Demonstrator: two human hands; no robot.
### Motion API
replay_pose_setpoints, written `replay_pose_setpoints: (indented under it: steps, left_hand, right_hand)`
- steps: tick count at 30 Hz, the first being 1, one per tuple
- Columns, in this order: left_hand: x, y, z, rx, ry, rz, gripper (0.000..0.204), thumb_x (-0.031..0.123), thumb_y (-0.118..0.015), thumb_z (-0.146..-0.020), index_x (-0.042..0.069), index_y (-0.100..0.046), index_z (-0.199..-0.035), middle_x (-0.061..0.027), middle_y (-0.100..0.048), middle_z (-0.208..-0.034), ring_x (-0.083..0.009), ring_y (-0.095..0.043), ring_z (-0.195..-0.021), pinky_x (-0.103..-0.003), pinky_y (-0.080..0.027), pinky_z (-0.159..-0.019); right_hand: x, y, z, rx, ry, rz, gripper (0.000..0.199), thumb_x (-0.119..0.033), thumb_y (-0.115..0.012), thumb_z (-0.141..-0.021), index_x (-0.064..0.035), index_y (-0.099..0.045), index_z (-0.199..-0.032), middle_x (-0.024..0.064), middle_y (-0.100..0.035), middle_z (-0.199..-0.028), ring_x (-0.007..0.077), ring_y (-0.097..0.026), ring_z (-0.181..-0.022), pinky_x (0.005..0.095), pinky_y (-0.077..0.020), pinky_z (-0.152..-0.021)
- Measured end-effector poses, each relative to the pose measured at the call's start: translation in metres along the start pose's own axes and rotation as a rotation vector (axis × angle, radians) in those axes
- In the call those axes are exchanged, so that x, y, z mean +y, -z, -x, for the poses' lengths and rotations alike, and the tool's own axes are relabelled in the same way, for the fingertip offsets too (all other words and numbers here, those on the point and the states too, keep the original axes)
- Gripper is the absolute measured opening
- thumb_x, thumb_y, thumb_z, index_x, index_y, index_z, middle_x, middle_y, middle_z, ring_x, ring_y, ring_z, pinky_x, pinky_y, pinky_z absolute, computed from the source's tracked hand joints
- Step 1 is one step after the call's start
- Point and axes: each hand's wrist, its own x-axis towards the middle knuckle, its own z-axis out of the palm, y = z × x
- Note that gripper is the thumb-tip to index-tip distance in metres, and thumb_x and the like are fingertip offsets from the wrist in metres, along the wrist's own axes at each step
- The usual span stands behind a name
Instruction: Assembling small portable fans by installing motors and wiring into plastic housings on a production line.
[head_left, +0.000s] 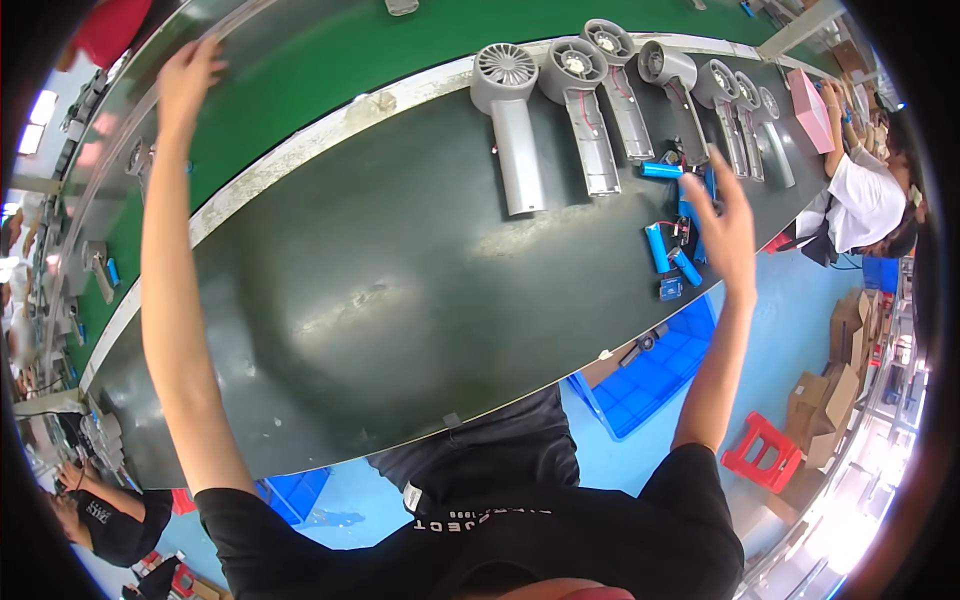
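We see the right hand point(727, 228) hovering with fingers spread, empty, right over the blue battery cells point(672, 250) with red wires, which lie on the dark workbench point(400, 290) below the row of grey fan housings point(600, 110). The left hand point(187, 80) reaches far out, fingers loosely together, over the green conveyor belt point(330, 60), gripping nothing. A seated co-worker point(865, 200) sits at right.

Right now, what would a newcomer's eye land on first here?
A row of grey handheld fan housings lines the dark bench's far right edge. Below them the right hand hovers, fingers spread, over blue battery cells. The left hand stretches far out to the green conveyor belt.
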Motion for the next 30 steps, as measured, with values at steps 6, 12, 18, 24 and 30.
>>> replay_pose_setpoints:
  steps: [6,12,18,24,30]
  left_hand:
    - [0.099,-0.139,0.016,-0.162,0.217,0.237,0.069,0.063,-0.054,-0.090,-0.004,-0.068,-0.091,-0.0195,-0.068,-0.079,-0.0233,-0.066,-0.055,-0.034,-0.049,-0.045]
    - [0.067,-0.205,-0.018,0.053,-0.005,-0.271,0.052,0.047,-0.067,-0.083,-0.005,-0.071,-0.087,-0.0289,-0.068,-0.096,-0.0424,-0.065,-0.100,-0.050,-0.052,-0.085]
    - [0.072,-0.188,0.002,-0.125,0.161,-0.194,0.047,0.031,-0.045,-0.089,-0.009,-0.068,-0.098,-0.0318,-0.066,-0.105,-0.0458,-0.063,-0.104,-0.048,-0.047,-0.094]
    - [0.100,-0.098,0.109,-0.003,0.000,-0.289,0.042,0.029,-0.043,-0.093,-0.008,-0.062,-0.102,-0.0305,-0.065,-0.099,-0.0451,-0.062,-0.098,-0.048,-0.047,-0.088]
    - [0.114,0.007,0.287,-0.024,0.067,-0.247,0.030,0.021,-0.042,-0.098,-0.003,-0.054,-0.110,-0.0295,-0.063,-0.080,-0.0470,-0.064,-0.080,-0.053,-0.047,-0.072]
  right_hand:
    - [-0.025,-0.005,0.020,-0.021,-0.013,-0.099,0.039,-0.024,-0.071,-0.089,-0.0038,-0.064,-0.121,0.0135,-0.066,-0.115,0.0259,-0.061,-0.110,0.0355,-0.0445,-0.096]
    - [-0.058,-0.014,0.056,0.033,0.116,-0.079,0.034,-0.019,-0.070,-0.088,-0.0041,-0.065,-0.119,0.0145,-0.066,-0.110,0.0288,-0.062,-0.104,0.0366,-0.0463,-0.093]
    - [-0.079,-0.023,0.075,0.007,0.119,-0.098,0.035,-0.020,-0.071,-0.087,-0.0041,-0.065,-0.119,0.0136,-0.065,-0.113,0.0286,-0.061,-0.106,0.0378,-0.0452,-0.095]
    - [-0.104,-0.027,0.099,0.002,0.161,-0.107,0.037,-0.020,-0.072,-0.087,-0.0040,-0.064,-0.119,0.0140,-0.065,-0.114,0.0295,-0.060,-0.107,0.0386,-0.0452,-0.094]
    - [-0.151,-0.049,0.123,-0.016,0.278,-0.182,0.034,-0.020,-0.072,-0.085,-0.0042,-0.065,-0.116,0.0143,-0.066,-0.109,0.0308,-0.060,-0.104,0.0398,-0.0465,-0.091]
